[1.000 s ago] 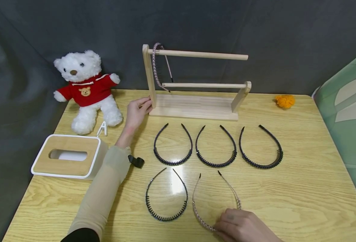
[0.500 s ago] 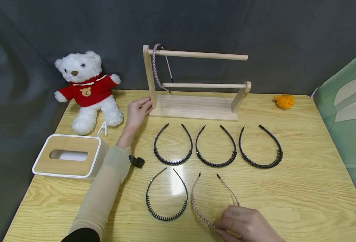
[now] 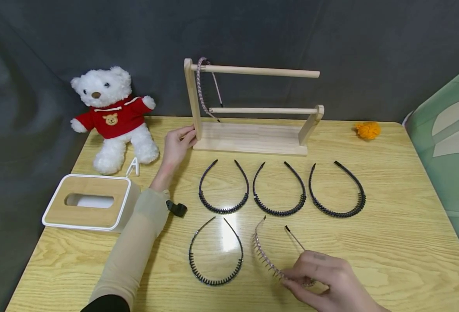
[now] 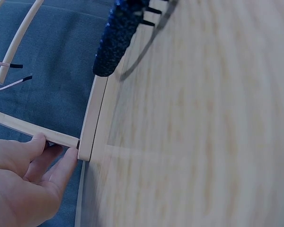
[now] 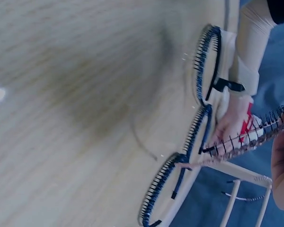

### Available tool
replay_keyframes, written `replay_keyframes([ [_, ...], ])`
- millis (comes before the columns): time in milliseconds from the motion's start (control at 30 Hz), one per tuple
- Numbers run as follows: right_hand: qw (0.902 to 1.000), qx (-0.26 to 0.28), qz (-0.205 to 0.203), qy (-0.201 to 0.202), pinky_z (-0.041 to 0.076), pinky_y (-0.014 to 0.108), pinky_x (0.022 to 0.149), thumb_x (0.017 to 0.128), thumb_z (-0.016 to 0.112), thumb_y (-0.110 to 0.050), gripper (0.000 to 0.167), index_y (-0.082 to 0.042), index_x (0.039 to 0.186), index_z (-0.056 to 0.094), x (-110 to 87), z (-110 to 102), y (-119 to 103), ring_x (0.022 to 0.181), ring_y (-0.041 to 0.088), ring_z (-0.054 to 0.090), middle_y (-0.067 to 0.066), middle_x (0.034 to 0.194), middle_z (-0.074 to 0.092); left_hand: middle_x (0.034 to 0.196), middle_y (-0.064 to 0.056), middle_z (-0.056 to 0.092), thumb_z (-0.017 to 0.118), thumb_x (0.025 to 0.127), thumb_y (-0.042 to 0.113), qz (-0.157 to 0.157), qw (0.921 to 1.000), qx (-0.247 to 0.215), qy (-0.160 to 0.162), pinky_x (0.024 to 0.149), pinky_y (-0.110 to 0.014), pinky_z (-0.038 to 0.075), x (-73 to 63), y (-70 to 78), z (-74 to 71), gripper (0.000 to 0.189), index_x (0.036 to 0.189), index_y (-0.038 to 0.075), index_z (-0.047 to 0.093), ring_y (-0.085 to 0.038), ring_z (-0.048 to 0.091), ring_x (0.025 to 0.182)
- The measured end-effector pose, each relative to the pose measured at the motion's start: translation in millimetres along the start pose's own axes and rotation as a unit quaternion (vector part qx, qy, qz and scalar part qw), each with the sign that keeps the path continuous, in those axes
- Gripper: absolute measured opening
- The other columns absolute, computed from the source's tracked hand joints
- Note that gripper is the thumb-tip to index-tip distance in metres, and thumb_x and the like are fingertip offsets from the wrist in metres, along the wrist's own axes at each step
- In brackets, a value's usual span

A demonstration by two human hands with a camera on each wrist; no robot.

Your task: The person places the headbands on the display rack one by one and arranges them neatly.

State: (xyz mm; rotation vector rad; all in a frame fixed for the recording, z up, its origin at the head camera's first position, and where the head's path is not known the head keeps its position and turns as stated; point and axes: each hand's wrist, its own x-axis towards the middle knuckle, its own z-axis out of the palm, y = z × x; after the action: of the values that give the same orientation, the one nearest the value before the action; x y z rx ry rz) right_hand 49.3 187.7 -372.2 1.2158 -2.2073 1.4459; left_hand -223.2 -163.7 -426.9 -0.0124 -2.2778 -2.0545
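My right hand (image 3: 324,279) pinches a pink toothed headband (image 3: 266,255) by its curved band, with the teeth showing and the band tilted up off the table; the right wrist view shows its teeth (image 5: 255,139) close up. At the back, my left hand (image 3: 176,145) grips the foot of the left upright of a wooden rack (image 3: 249,138), thumb on one side and fingers on the other. Another pink headband (image 3: 200,86) hangs at the left end of the rack's bars. Three dark headbands (image 3: 280,212) lie in a row before the rack, and one more dark headband (image 3: 214,281) lies nearer.
A white teddy bear (image 3: 112,119) in a red top sits at the back left. In front of it stand a white A-shaped piece (image 3: 133,166) and a tissue box (image 3: 85,214) beside my left forearm. An orange fluffy ball (image 3: 367,130) lies at the back right.
My right hand has lifted the near pink headband off the table and tilted it, shifting slightly right and away from me. My left hand has stayed at the rack.
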Motion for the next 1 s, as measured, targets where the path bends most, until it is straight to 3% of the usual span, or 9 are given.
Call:
replay_keyframes([
  [300, 0.997, 0.034, 0.059, 0.036, 0.053, 0.016, 0.055, 0.101, 0.08, -0.015, 0.005, -0.012, 0.105, 0.081, 14.1, -21.4, -1.2, 0.072, 0.001, 0.061, -0.006, 0.083, 0.071, 0.139, -0.028, 0.065, 0.062, 0.109, 0.002, -0.004, 1.0, 0.003, 0.002, 0.101, -0.028, 0.061, 0.5, -1.0, -1.4, 0.031, 0.138, -0.008, 0.066, -0.043, 0.067, 0.122],
  [433, 0.9927, 0.062, 0.096, 0.037, 0.057, 0.018, 0.059, 0.089, 0.085, 0.007, 0.025, -0.012, 0.106, 0.081, 17.2, -25.9, -0.7, 0.07, 0.004, 0.064, -0.005, 0.081, 0.072, 0.139, -0.028, 0.066, 0.062, 0.109, 0.002, -0.001, 0.9999, 0.01, 0.002, 0.1, -0.028, 0.061, 0.4, -1.3, -1.7, 0.031, 0.138, -0.008, 0.066, -0.042, 0.068, 0.121],
  [533, 0.986, 0.11, 0.116, 0.048, 0.058, 0.02, 0.059, 0.08, 0.08, 0.024, 0.041, -0.008, 0.106, 0.081, 19.7, -28.0, 0.6, 0.069, 0.007, 0.065, 0.0, 0.081, 0.072, 0.138, -0.027, 0.066, 0.062, 0.109, 0.003, 0.002, 0.9999, 0.017, 0.002, 0.098, -0.027, 0.062, 0.6, -1.5, -1.9, 0.031, 0.138, -0.007, 0.067, -0.043, 0.069, 0.12],
  [667, 0.9758, 0.147, 0.147, 0.068, 0.06, 0.021, 0.059, 0.076, 0.074, 0.033, 0.046, -0.003, 0.104, 0.08, 23.2, -31.6, 2.8, 0.07, 0.01, 0.067, 0.006, 0.085, 0.075, 0.139, -0.026, 0.066, 0.062, 0.109, 0.003, 0.002, 0.9998, 0.019, 0.004, 0.098, -0.026, 0.062, 1.1, -2.0, -2.1, 0.031, 0.138, -0.007, 0.067, -0.042, 0.069, 0.119],
  [1000, 0.9511, 0.133, 0.245, 0.132, 0.057, 0.016, 0.054, 0.078, 0.073, 0.031, 0.038, -0.002, 0.094, 0.082, 32.2, -38.5, 5.9, 0.068, 0.01, 0.071, 0.008, 0.089, 0.08, 0.139, -0.026, 0.066, 0.063, 0.109, 0.002, 0.002, 0.9998, 0.019, 0.004, 0.096, -0.025, 0.063, 0.9, -1.7, -1.5, 0.03, 0.137, -0.007, 0.068, -0.042, 0.069, 0.119],
])
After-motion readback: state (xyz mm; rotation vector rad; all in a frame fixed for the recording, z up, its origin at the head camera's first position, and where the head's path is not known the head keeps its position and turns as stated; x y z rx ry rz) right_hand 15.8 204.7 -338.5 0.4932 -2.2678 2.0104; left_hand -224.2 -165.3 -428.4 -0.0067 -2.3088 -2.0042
